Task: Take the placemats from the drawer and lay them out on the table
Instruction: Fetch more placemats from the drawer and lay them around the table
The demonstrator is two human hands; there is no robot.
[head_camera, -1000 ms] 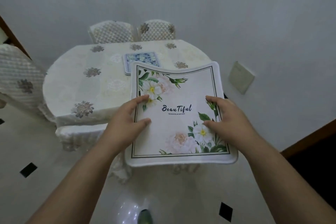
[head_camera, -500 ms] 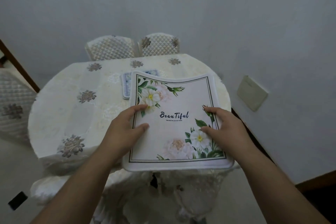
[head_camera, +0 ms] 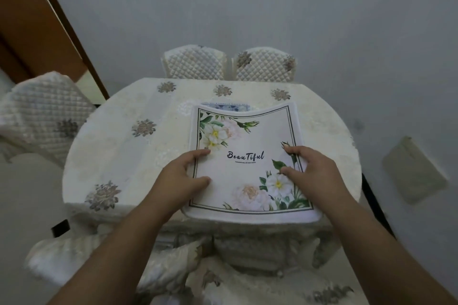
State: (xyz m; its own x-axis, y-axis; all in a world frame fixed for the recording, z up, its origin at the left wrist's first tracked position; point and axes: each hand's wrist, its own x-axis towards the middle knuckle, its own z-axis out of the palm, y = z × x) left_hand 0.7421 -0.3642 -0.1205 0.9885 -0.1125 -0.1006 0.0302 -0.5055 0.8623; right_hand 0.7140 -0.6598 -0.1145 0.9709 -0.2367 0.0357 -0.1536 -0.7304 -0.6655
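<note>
both hands on the floral placemat point(head_camera: 247, 163), the one printed "beautiful". my left hand point(head_camera: 182, 178) grips its left edge, thumb on top, and my right hand point(head_camera: 313, 173) grips the right edge the same way. a second ago i was back from the table point(head_camera: 119, 156) with floor under the mat; now it hangs over the near half of the tablecloth, far edge sagging in the middle. a blue patterned placemat point(head_camera: 225, 107) (mostly hidden behind mine) already lies at the table's centre. quilted chairs point(head_camera: 195, 63) stand beyond. i judge i'm about ready to lower it onto the near place.
</note>
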